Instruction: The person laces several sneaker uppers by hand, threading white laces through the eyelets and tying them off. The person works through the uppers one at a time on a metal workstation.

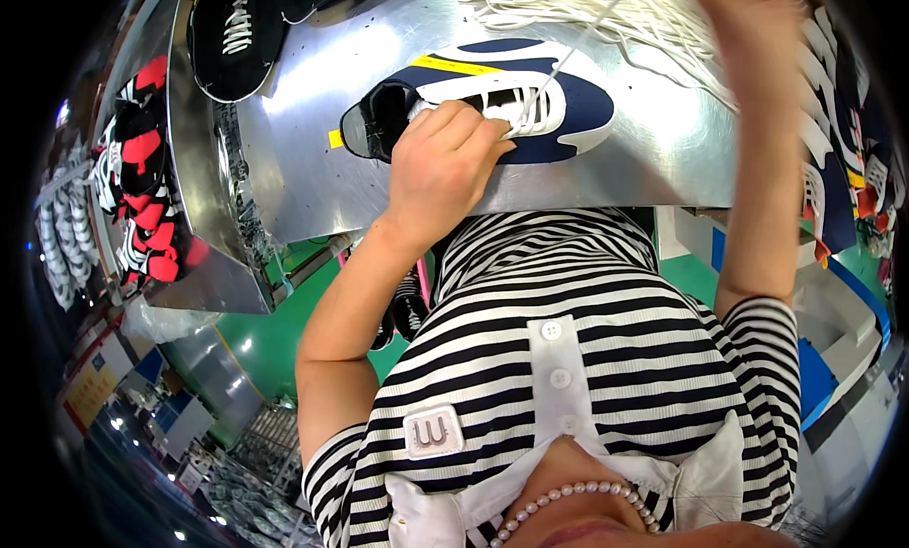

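Note:
A navy and white sneaker point(592, 98) with a yellow stripe lies on the metal table, its toe to the right. My left hand point(443, 160) is closed on it, with the fingers at the shoe's opening beside the laced part. From the eyelets a white shoelace point(589, 32) runs straight and taut up to the top edge, toward my right hand. Raised at the upper right, my right hand point(748, 23) is smeared by motion and partly cut off by the edge. Its fingers do not show clearly, nor whether the lace is in them.
A heap of loose white laces point(568, 4) covers the table's far side. Black shoes point(237, 42) rest at the far left. Red, black and white shoe pieces point(144, 169) hang at the left, and navy and white uppers point(826, 160) at the right. The metal table's point(312, 193) near edge meets my body.

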The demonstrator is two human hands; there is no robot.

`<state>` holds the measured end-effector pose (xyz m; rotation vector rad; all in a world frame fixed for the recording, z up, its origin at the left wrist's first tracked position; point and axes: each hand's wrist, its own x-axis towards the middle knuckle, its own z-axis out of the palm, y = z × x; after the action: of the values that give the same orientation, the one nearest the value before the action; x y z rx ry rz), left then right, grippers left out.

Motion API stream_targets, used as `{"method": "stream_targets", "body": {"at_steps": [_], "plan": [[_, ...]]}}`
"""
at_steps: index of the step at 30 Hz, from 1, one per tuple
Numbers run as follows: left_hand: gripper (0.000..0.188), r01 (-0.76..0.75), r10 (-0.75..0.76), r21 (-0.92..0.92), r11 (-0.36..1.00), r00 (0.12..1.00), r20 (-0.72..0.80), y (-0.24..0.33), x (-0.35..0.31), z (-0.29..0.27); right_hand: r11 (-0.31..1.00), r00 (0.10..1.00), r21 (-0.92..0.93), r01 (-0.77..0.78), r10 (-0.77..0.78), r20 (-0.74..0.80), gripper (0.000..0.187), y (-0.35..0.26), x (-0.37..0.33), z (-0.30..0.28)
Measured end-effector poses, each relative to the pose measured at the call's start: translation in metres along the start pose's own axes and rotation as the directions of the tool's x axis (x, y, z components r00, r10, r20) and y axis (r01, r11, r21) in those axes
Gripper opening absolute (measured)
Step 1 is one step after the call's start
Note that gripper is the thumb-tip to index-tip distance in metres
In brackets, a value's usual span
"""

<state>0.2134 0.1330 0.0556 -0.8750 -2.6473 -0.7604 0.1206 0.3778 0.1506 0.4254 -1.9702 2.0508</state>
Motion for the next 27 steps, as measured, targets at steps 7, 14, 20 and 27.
{"method": "stream_targets", "body": {"at_steps": [7,14,20,27], "plan": [[0.056,0.631,-0.580,-0.217,0.745,0.773,0.258,0.011,0.008,-0.033,0.895,0.803,-0.068,-0.440,0.427,0.417,0.016,0.069,-0.069,0.044],[0.046,0.653,-0.662,-0.363,0.664,0.740,0.120,-0.016,-0.004,-0.008,0.796,0.586,0.209,-0.568,0.213,0.781,0.016,0.023,-0.050,0.040],[0.043,0.740,-0.740,-0.224,0.634,0.665,0.104,-0.001,0.011,-0.005,0.892,0.814,-0.104,-0.441,0.446,0.373,0.013,0.086,-0.068,0.062],[0.055,0.711,-0.735,-0.219,0.669,0.676,-0.051,-0.003,0.004,0.008,0.951,0.888,-0.234,-0.203,0.279,0.365,0.021,0.092,-0.075,0.071]]}}
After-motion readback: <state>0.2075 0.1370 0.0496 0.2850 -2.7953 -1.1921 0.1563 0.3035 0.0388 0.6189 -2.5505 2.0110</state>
